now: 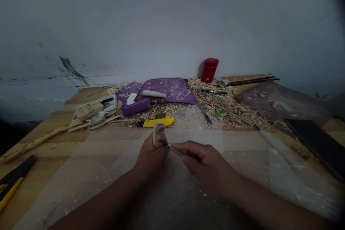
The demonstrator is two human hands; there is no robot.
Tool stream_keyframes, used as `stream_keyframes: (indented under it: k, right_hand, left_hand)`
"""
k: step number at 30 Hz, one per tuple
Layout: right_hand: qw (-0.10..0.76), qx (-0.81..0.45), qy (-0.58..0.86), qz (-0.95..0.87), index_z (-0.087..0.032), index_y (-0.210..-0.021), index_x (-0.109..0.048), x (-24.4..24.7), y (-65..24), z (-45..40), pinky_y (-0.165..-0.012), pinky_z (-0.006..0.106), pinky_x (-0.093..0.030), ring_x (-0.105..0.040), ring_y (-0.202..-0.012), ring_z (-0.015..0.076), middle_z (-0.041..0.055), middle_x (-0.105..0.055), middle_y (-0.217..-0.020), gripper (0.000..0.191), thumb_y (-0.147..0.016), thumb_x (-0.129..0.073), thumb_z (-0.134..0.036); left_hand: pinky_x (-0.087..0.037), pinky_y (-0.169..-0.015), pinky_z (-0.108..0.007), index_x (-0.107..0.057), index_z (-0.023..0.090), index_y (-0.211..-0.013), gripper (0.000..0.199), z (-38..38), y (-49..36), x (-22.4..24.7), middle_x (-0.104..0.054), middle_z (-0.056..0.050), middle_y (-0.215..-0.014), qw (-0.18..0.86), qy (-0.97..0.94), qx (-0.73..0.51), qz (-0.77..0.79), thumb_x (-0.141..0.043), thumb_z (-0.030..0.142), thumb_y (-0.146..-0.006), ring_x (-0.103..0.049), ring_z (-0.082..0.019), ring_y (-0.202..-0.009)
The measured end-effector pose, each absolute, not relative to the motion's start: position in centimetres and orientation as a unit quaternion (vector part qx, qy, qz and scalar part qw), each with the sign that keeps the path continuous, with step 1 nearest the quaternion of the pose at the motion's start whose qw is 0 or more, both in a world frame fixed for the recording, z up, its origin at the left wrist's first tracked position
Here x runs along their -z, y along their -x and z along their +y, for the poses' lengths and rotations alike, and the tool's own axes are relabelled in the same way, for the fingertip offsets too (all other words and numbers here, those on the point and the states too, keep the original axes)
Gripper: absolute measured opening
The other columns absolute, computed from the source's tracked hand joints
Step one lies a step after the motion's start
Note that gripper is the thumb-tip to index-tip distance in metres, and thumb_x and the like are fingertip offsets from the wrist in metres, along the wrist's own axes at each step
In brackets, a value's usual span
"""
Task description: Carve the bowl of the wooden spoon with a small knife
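Observation:
My left hand [154,156] is closed around a small pale wood block [159,133] held upright, with a hollow cut into its upper face. In my right hand [203,158] is a carving knife [176,150] with a wooden handle. Its short dark blade points left and meets the lower part of the block, close to my left thumb. The exact shape of the blade tip is too small to tell. Just beyond the block lies a yellow utility knife [159,121].
Wood shavings [237,109] cover the back of the table around a purple sheet [172,88], a purple roll [136,107] and a red canister [210,70]. A white tray [109,103] sits left; a dark flat slab [315,143] lies right. Yellow-black pliers-like handles [12,190] are front left.

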State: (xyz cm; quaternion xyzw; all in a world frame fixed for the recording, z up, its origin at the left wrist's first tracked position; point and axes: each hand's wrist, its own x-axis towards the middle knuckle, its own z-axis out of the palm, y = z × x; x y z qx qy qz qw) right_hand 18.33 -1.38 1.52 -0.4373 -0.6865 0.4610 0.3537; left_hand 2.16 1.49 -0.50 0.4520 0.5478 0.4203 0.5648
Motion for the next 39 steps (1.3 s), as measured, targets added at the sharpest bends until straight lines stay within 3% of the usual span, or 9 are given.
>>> stream_keyframes:
  k: [3,6,12,15,21,26,30,36,39]
  right_hand:
    - [0.349,-0.550,0.442,-0.617,-0.021,-0.113,-0.055,-1.3,-18.1,-1.2,-0.043,0.019,-0.036,-0.045,-0.045,0.0081,-0.0068,-0.048,-0.052,0.035,-0.081,-0.045,-0.016]
    - [0.367,-0.502,0.473,-0.624,-0.019,-0.111,-0.057,-1.6,-18.6,-1.1,-0.043,0.019,-0.037,-0.047,-0.046,0.0086,-0.0055,-0.051,-0.054,0.033,-0.080,-0.047,-0.018]
    - [0.360,-0.292,0.466,-0.753,-0.024,-0.112,-0.056,-2.2,-19.8,-0.9,-0.073,0.029,-0.046,-0.060,-0.085,0.0153,0.0023,-0.065,-0.100,0.034,-0.081,-0.047,-0.017]
    - [0.309,-0.218,0.447,-0.810,-0.024,-0.120,-0.050,-1.6,-19.8,-1.1,-0.074,0.028,-0.045,-0.060,-0.085,0.0146,0.0029,-0.064,-0.101,0.040,-0.082,-0.043,-0.013]
    - [0.067,0.041,0.523,-0.849,-0.026,-0.120,-0.050,-1.4,-20.8,-0.3,-0.047,0.026,-0.033,-0.056,-0.055,0.0179,0.0022,-0.059,-0.071,0.048,-0.074,-0.049,-0.013]
    - [0.073,0.051,0.530,-0.843,-0.025,-0.120,-0.050,-1.8,-21.1,-0.1,-0.048,0.027,-0.031,-0.056,-0.058,0.0185,0.0025,-0.058,-0.074,0.044,-0.077,-0.046,-0.014]
    - [0.082,0.043,0.515,-0.852,-0.026,-0.118,-0.051,-1.6,-20.8,-0.6,-0.053,0.027,-0.034,-0.055,-0.063,0.0174,0.0016,-0.058,-0.076,0.043,-0.077,-0.047,-0.013]
    - [0.228,-0.021,0.491,-0.840,-0.022,-0.119,-0.049,-1.5,-20.9,-0.8,-0.064,0.029,-0.040,-0.054,-0.071,0.0170,0.0032,-0.058,-0.082,0.036,-0.084,-0.043,-0.018]
    - [0.243,-0.028,0.491,-0.836,-0.022,-0.120,-0.049,-1.4,-20.8,-0.8,-0.064,0.030,-0.040,-0.053,-0.071,0.0175,0.0036,-0.057,-0.082,0.037,-0.084,-0.043,-0.018]
  left_hand:
    - [-0.024,-0.032,-0.015,-0.044,0.020,-0.070,0.016,1.4,-2.3,0.1,-0.036,0.012,-0.034,0.613,-0.421,-0.411,0.528,-0.050,0.011,-0.058,-0.030,-0.005,-0.027]
    - [-0.023,-0.029,-0.016,-0.043,0.020,-0.070,0.015,1.4,-2.5,0.0,-0.036,0.012,-0.032,0.644,-0.406,-0.400,0.510,-0.051,0.013,-0.060,-0.028,-0.006,-0.026]
    - [-0.028,-0.029,-0.018,-0.041,0.021,-0.070,0.012,1.4,-2.6,0.1,-0.036,0.012,-0.035,0.648,-0.416,-0.400,0.497,-0.051,0.016,-0.065,-0.028,-0.007,-0.026]
    - [-0.031,-0.034,-0.018,-0.044,0.021,-0.078,0.013,1.7,-2.3,0.1,-0.038,0.011,-0.040,0.568,-0.486,-0.395,0.534,-0.052,0.019,-0.068,-0.034,-0.007,-0.032]
    - [-0.041,-0.059,-0.027,-0.035,0.022,-0.114,0.046,3.0,-0.9,-0.8,-0.053,0.002,-0.075,0.265,-0.635,-0.389,0.613,-0.052,0.025,-0.071,-0.052,-0.014,-0.063]
    - [-0.038,-0.065,-0.031,-0.053,0.024,-0.093,0.021,3.2,-0.5,-2.0,-0.053,-0.004,-0.092,0.077,-0.797,-0.136,0.583,-0.047,0.023,-0.072,-0.053,-0.020,-0.081]
    - [-0.038,-0.066,-0.029,-0.056,0.022,-0.094,0.022,3.5,-0.6,-1.8,-0.052,-0.004,-0.085,0.148,-0.806,-0.164,0.549,-0.047,0.022,-0.074,-0.051,-0.018,-0.079]
    - [-0.034,-0.041,-0.021,-0.045,0.019,-0.094,0.023,3.6,-0.8,-1.1,-0.046,0.005,-0.057,0.507,-0.615,-0.300,0.525,-0.041,0.037,-0.080,-0.041,-0.009,-0.042]
    - [-0.033,-0.038,-0.019,-0.041,0.021,-0.096,0.022,3.3,-1.1,-1.4,-0.052,0.006,-0.055,0.568,-0.560,-0.335,0.501,-0.041,0.036,-0.081,-0.042,-0.008,-0.037]
